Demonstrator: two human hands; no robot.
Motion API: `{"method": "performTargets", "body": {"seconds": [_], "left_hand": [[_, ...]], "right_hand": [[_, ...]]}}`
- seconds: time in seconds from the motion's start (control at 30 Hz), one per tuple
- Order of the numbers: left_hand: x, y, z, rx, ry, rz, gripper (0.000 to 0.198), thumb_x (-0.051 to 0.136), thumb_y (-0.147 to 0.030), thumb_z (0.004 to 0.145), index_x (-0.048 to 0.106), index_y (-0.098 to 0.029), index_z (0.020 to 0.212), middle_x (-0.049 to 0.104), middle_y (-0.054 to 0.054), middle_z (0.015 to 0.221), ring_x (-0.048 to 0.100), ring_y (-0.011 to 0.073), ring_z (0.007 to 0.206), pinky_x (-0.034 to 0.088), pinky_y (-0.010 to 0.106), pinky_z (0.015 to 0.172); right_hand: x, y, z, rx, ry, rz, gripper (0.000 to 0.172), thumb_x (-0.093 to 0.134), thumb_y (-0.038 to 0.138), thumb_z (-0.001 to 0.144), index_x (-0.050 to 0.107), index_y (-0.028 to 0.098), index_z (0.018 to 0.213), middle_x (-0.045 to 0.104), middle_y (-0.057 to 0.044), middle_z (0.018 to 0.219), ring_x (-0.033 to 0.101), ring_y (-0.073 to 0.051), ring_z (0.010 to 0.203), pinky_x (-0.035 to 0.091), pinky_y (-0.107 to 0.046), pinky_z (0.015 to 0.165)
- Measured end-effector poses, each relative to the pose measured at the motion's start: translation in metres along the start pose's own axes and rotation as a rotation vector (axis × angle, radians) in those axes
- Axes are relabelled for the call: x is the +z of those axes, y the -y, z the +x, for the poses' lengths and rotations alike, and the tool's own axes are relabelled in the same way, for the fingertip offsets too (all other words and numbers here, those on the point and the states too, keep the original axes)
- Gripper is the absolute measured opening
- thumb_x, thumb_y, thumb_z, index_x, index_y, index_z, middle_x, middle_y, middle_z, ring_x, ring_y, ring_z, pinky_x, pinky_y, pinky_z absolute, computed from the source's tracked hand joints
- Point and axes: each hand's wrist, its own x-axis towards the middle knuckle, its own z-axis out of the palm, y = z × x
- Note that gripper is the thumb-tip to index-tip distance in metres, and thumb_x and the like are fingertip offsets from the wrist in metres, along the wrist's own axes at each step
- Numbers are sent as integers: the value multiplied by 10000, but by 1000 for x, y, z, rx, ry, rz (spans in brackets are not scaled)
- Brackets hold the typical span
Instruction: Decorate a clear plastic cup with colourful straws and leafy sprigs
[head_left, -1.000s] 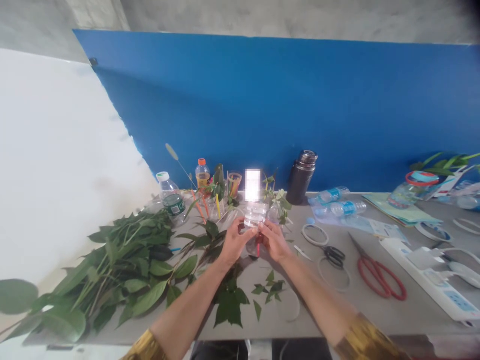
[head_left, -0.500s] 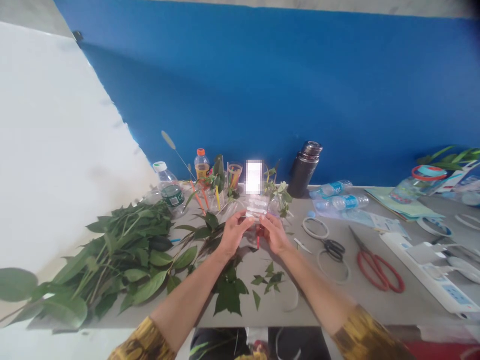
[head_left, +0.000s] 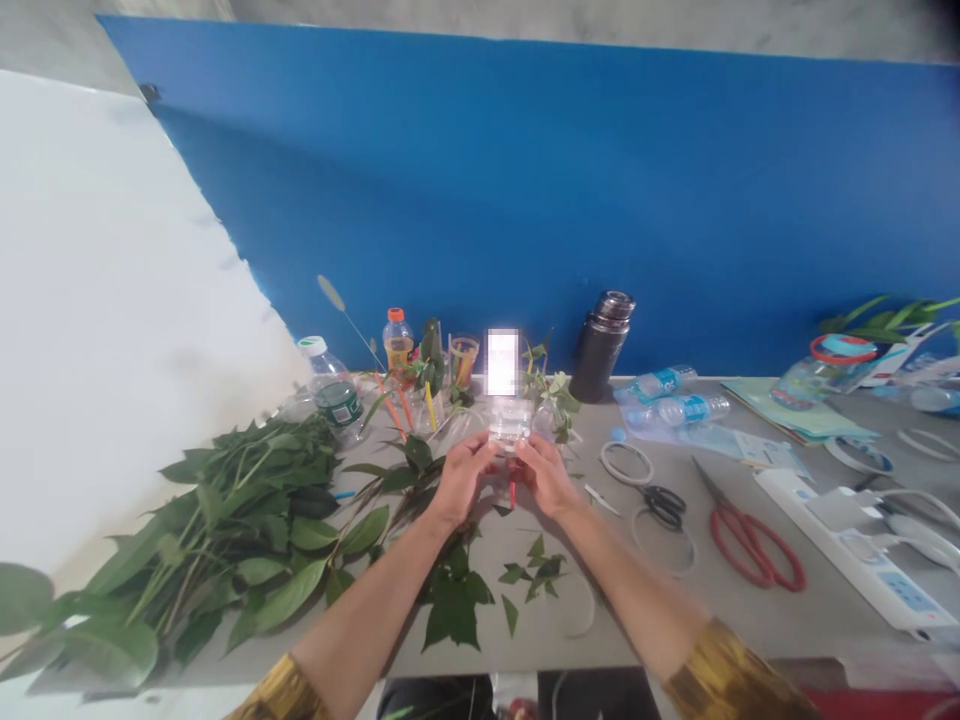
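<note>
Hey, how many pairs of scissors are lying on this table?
2. Both lie right of the right hand: black-handled scissors nearer it, and red-handled scissors farther right, beside the power strip. More could be hidden under the leaves.

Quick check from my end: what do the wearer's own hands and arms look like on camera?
The left hand and right hand are bare, with no gloves or watch visible. The left sleeve and right sleeve are golden yellow with a darker brown, blotchy pattern, leaving much of the forearms uncovered.
</note>
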Motion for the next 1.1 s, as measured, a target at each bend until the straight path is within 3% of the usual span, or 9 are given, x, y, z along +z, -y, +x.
{"method": "performTargets", "body": {"seconds": [0.1, 0.3, 0.63, 0.9, 1.1], "left_hand": [[-2, 2, 0, 17, -31, 55, 488, 738, -602, 822, 795, -169, 1038, 768, 109, 1009, 691, 248, 866, 553, 351, 737], [-4, 3, 2, 118, -133, 146, 449, 856, -509, 726, 787, -193, 1036, 777, 63, 965, 692, 230, 859, 537, 342, 796], [-6, 0, 3, 12, -71, 108, 462, 884, -457, 711, 776, -167, 1054, 783, 100, 1043, 721, 264, 945, 543, 414, 931], [-8, 4, 10, 74, -113, 96, 496, 921, -437, 661, 770, -166, 1048, 796, 88, 1008, 731, 265, 959, 542, 426, 965], [-4, 4, 10, 82, -18, 112, 439, 818, -468, 788, 769, -161, 1098, 783, 100, 1100, 721, 276, 1025, 542, 430, 986]], "right_hand": [[1, 0, 0, 14, -8, 21, 510, 855, 616, 664, 757, 206, 949, 727, -37, 836, 549, -142, 616, 460, -271, 566], [-3, -9, 3, -86, 18, -144, 469, 810, 598, 740, 758, 192, 969, 663, -5, 709, 506, -127, 570, 387, -251, 516], [-1, 5, 0, -172, -40, -390, 396, 756, 538, 791, 761, 176, 952, 692, -26, 777, 560, -174, 673, 435, -290, 607], [0, 4, -1, -229, 12, -463, 460, 691, 571, 867, 744, 167, 1080, 701, -30, 831, 537, -149, 656, 402, -261, 572], [1, -2, 8, -196, -78, -440, 456, 775, 527, 782, 731, 149, 1033, 748, -66, 871, 638, -190, 718, 506, -292, 636]]}}
